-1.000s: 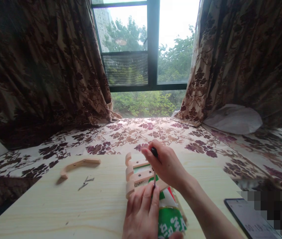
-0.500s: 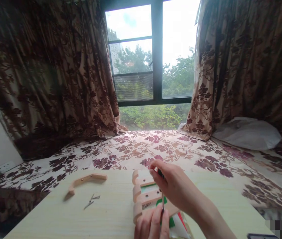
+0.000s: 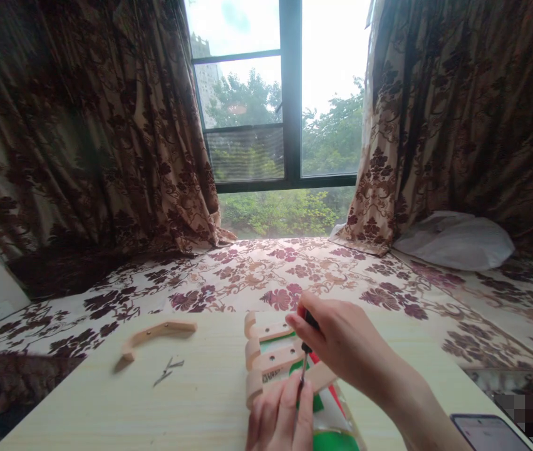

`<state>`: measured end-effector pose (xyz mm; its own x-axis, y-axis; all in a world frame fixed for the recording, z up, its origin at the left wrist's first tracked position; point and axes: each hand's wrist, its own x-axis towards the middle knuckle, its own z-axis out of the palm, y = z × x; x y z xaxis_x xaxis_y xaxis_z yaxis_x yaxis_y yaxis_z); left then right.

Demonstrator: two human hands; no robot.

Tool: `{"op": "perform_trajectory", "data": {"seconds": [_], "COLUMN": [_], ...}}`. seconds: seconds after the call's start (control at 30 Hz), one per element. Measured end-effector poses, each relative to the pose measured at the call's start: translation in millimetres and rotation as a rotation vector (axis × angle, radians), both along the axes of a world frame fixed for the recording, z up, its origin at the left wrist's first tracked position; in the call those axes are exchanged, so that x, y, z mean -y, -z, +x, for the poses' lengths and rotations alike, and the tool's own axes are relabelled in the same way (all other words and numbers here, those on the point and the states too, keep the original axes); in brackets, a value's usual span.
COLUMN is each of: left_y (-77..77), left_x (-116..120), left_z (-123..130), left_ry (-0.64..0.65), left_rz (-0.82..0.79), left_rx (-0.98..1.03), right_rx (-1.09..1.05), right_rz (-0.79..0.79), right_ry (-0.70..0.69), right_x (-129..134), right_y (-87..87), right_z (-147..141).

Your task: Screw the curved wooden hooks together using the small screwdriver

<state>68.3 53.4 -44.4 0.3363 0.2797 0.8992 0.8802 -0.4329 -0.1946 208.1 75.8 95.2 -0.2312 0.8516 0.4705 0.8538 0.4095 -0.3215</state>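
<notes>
While the right hand [image 3: 336,329] grips a screwdriver [image 3: 305,347], the left hand [image 3: 281,414], grip unclear, touches a wooden piece [image 3: 321,378].

"How does the counter [image 3: 87,401] look along the bottom of the frame?"
"Smooth, wood-grained, fairly matt. The wooden hooks [image 3: 284,358] at lower centre look bare and sanded."
"And the screwdriver [image 3: 304,358] there?"
"Metal shaft, black plastic-looking handle. The screws [image 3: 167,371] at lower left are dull grey metal."
"That packet [image 3: 334,441] beneath the hooks?"
"Glossy printed plastic film. Upper left, the curtain [image 3: 106,119] is heavy patterned cloth."
</notes>
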Motion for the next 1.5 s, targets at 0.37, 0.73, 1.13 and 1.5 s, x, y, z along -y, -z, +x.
{"op": "perform_trajectory", "data": {"seconds": [0.37,0.73,1.13,1.5], "left_y": [9.8,3.7,-1.0,1.5], "left_x": [-3,6,9,9], "left_z": [1,-14,-16,-19], "left_ry": [0.049,0.04,0.023,0.124], "left_rz": [-0.013,-0.184,-0.238,-0.301], "left_rx": [0.058,-0.11,-0.164,-0.11], "right_rx": [0.022,0.038,-0.014,0.016], "right_rz": [-0.011,-0.045,-0.013,0.013], "right_ry": [-0.078,-0.011,-0.076,-0.016], "right_x": [11,15,13,4], "right_y": [-4.2,-10.5,-10.1,-7.0], "right_z": [-2,2,0,-6]}}
